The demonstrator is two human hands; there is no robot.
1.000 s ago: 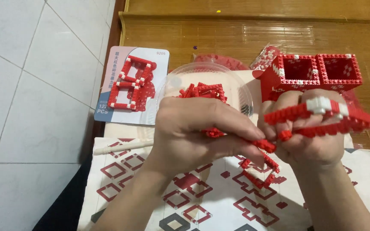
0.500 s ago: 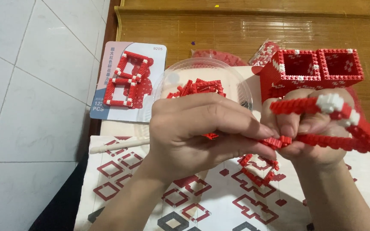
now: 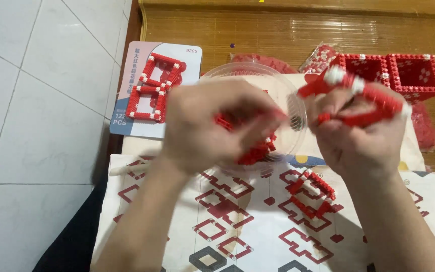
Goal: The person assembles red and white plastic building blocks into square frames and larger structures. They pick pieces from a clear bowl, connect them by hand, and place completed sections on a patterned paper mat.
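Nearest the camera, instruction sheet (image 3: 258, 236) carrying small red brick piece (image 3: 310, 194) | left hand (image 3: 212, 123) blurred over clear plastic bowl (image 3: 293, 98) of red bricks (image 3: 258, 148), grip unclear | right hand (image 3: 363, 133) clasps red-and-white brick frame (image 3: 356, 98) | beyond: two red brick boxes (image 3: 391, 75), picture card (image 3: 157, 88)
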